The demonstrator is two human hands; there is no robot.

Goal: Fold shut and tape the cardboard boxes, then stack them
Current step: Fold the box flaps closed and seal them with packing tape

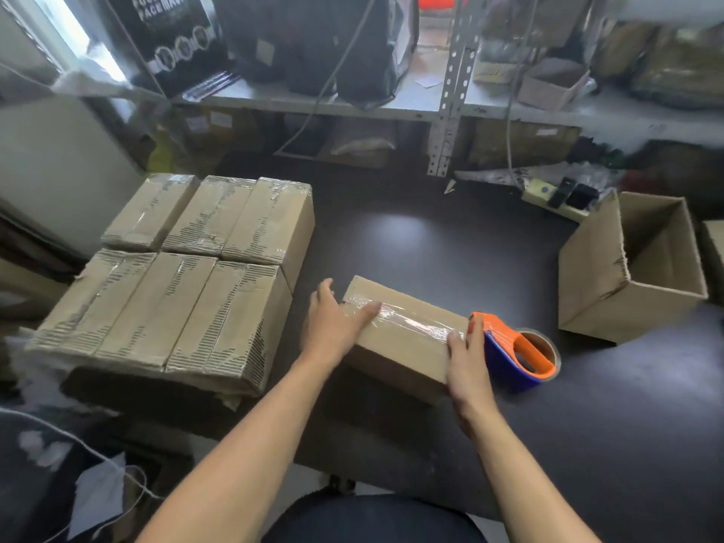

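Between flat, released hands [399, 342], taped box [399, 346], one palm at each end.

Closed brown cardboard box [399, 339] with clear tape along its top is lying frame centre; six taped brown cardboard boxes [184, 276] are sitting stacked at left; orange-blue tape dispenser [517, 352] is lying just right of it.

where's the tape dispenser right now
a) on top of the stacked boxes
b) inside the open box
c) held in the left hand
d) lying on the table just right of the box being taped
d: the orange and blue tape dispenser lies on the dark table against the right end of the small box, beside the right hand; neither hand grips it.
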